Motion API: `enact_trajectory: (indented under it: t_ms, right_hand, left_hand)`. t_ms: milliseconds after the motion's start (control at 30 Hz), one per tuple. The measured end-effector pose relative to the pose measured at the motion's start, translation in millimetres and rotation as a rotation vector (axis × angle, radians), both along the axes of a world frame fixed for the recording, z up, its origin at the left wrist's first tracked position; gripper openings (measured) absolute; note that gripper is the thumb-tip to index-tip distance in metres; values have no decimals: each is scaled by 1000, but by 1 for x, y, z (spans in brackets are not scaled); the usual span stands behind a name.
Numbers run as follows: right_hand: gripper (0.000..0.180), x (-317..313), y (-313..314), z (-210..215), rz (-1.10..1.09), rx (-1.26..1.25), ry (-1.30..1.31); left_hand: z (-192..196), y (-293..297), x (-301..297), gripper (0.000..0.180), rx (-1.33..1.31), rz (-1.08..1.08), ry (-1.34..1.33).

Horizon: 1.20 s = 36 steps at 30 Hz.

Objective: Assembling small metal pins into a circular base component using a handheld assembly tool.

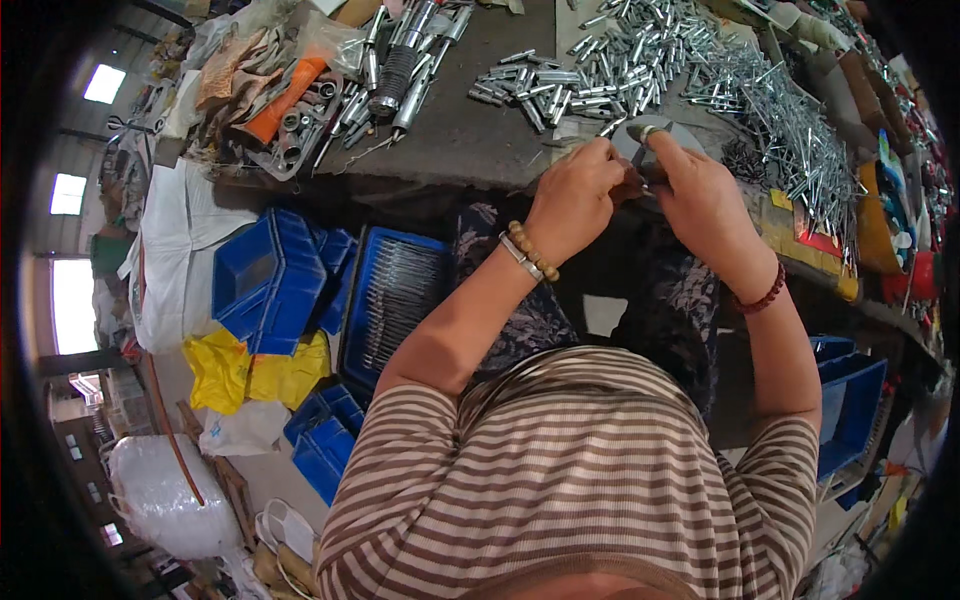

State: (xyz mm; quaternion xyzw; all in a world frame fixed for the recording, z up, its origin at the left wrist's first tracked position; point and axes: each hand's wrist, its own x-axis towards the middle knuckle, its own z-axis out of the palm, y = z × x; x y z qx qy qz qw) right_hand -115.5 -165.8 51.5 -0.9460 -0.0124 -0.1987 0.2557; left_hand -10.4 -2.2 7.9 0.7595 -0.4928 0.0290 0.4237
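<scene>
At the bench's [470, 140] near edge, left hand [575, 200] and right hand [700, 195] pinch one small metal part [640, 160], a large pile of pins [640, 55] lying beyond, seemingly unworked.

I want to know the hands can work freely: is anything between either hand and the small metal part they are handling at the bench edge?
Nothing visible. The left hand and right hand both close directly on the small metal part at the workbench edge. The pile of metal pins lies beyond them, apart.

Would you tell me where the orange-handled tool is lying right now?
In the head view the orange-handled tool lies at the bench's far left, among loose sockets, left of the black-gripped tool and well away from both hands.
</scene>
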Motion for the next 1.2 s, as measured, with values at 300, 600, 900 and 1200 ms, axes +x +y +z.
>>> enact_trajectory:
  t_ms: [300,600,900,1200]
  right_hand:
    - [39,-13,-5,1,-93,-95,-1]
    - [33,-56,-25,-8,-371,-53,23]
    - [21,-80,1,-11,-296,-314,-137]
    - [22,-63,-9,-11,-321,76,-125]
  left_hand:
    - [-2,-1,2,10,7,-7,24]
    - [-1,-2,5,12,-9,-59,124]
    - [1,-3,6,12,-7,-64,168]
    - [-3,-1,7,14,-25,-92,142]
